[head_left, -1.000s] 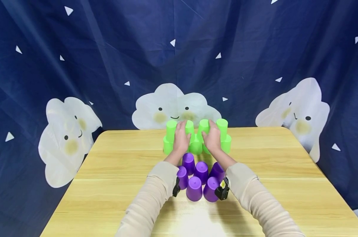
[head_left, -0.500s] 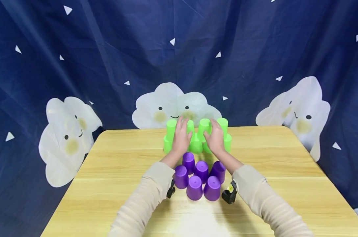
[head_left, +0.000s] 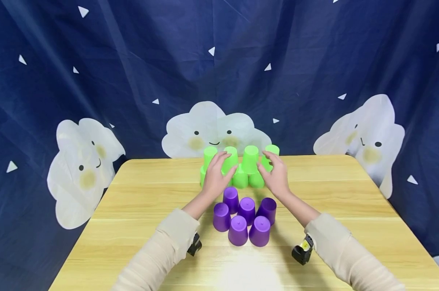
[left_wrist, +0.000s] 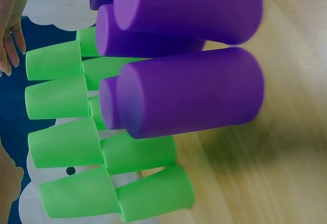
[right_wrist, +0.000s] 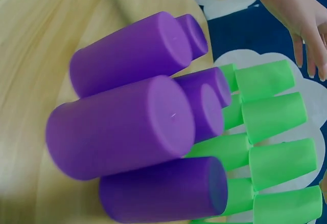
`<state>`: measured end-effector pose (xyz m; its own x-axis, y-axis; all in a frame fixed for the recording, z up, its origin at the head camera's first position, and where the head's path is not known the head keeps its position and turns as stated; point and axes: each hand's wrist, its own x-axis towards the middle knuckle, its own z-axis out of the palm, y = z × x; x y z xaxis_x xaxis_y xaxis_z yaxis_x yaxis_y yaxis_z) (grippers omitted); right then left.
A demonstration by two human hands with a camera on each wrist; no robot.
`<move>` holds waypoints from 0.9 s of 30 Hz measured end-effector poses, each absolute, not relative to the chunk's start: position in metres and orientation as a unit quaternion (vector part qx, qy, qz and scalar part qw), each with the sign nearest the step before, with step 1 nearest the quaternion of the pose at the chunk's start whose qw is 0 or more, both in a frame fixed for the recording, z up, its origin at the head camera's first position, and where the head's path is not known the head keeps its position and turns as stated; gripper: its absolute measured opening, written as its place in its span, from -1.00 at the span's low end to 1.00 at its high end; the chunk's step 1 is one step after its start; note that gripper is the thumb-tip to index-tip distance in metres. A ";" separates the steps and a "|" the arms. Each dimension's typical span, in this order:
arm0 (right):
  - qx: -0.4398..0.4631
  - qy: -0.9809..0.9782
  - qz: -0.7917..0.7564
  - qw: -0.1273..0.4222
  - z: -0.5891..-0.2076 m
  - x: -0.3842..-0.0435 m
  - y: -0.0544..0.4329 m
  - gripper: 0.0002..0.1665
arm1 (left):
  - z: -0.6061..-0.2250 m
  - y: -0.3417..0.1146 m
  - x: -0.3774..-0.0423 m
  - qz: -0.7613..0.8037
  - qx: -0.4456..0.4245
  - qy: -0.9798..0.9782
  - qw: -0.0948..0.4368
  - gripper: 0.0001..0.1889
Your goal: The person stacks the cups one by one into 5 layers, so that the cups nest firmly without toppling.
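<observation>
Left bare hand [head_left: 216, 174] and right bare hand [head_left: 276, 174], a facing pair, nothing gripped.
Left arm in cream fabric sleeve [head_left: 155, 254], right arm in matching sleeve [head_left: 353, 255]: both slant inward from the near edge of the pale wood-grain tabletop [head_left: 146, 202] toward the middle of its far edge. Cuffs sit back, wrists bare. Fingers loosely bent; thumbs spread inward, each toward the other hand; hands apart.
</observation>
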<state>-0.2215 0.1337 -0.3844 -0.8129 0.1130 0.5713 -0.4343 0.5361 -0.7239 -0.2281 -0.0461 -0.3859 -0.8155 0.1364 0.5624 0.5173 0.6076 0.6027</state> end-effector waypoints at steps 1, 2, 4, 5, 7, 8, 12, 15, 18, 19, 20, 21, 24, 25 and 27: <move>0.102 -0.829 0.470 0.284 -0.386 -0.220 0.136 -0.58 | -0.387 -0.048 -0.226 -0.405 -0.190 -0.863 0.233 -0.56; 0.106 -0.831 0.470 0.278 -0.386 -0.218 0.137 -0.58 | -0.388 -0.050 -0.224 -0.411 -0.192 -0.861 0.228 -0.55; 0.115 -0.836 0.466 0.264 -0.388 -0.214 0.141 -0.56 | -0.390 -0.053 -0.220 -0.419 -0.196 -0.860 0.215 -0.55; 0.118 -0.839 0.465 0.257 -0.389 -0.212 0.142 -0.56 | -0.391 -0.054 -0.219 -0.424 -0.199 -0.859 0.208 -0.55; 0.126 -0.841 0.466 0.244 -0.391 -0.208 0.146 -0.55 | -0.393 -0.057 -0.215 -0.433 -0.203 -0.857 0.191 -0.55; 0.131 -0.840 0.469 0.238 -0.392 -0.206 0.147 -0.55 | -0.395 -0.058 -0.214 -0.438 -0.204 -0.856 0.183 -0.54; 0.147 -0.841 0.475 0.213 -0.399 -0.200 0.152 -0.54 | -0.403 -0.062 -0.209 -0.456 -0.208 -0.850 0.163 -0.52; 0.154 -0.846 0.474 0.190 -0.404 -0.196 0.157 -0.52 | -0.409 -0.064 -0.205 -0.460 -0.213 -0.848 0.153 -0.52; 0.156 -0.851 0.476 0.159 -0.409 -0.193 0.160 -0.49 | -0.417 -0.067 -0.201 -0.462 -0.211 -0.850 0.139 -0.53; 0.158 -0.852 0.477 0.148 -0.410 -0.192 0.161 -0.48 | -0.419 -0.068 -0.199 -0.464 -0.207 -0.851 0.132 -0.53; 0.160 -0.853 0.478 0.138 -0.412 -0.190 0.163 -0.47 | -0.422 -0.069 -0.197 -0.464 -0.205 -0.852 0.127 -0.54; 0.162 -0.853 0.479 0.128 -0.413 -0.189 0.164 -0.46 | -0.425 -0.071 -0.196 -0.468 -0.202 -0.852 0.122 -0.54; 0.170 -0.856 0.478 0.104 -0.417 -0.186 0.168 -0.43 | -0.433 -0.075 -0.191 -0.480 -0.199 -0.847 0.109 -0.53; 0.172 -0.857 0.477 0.096 -0.418 -0.185 0.170 -0.43 | -0.435 -0.076 -0.190 -0.482 -0.199 -0.846 0.108 -0.53; 0.175 -0.859 0.474 0.083 -0.421 -0.183 0.173 -0.42 | -0.440 -0.078 -0.187 -0.487 -0.199 -0.844 0.103 -0.52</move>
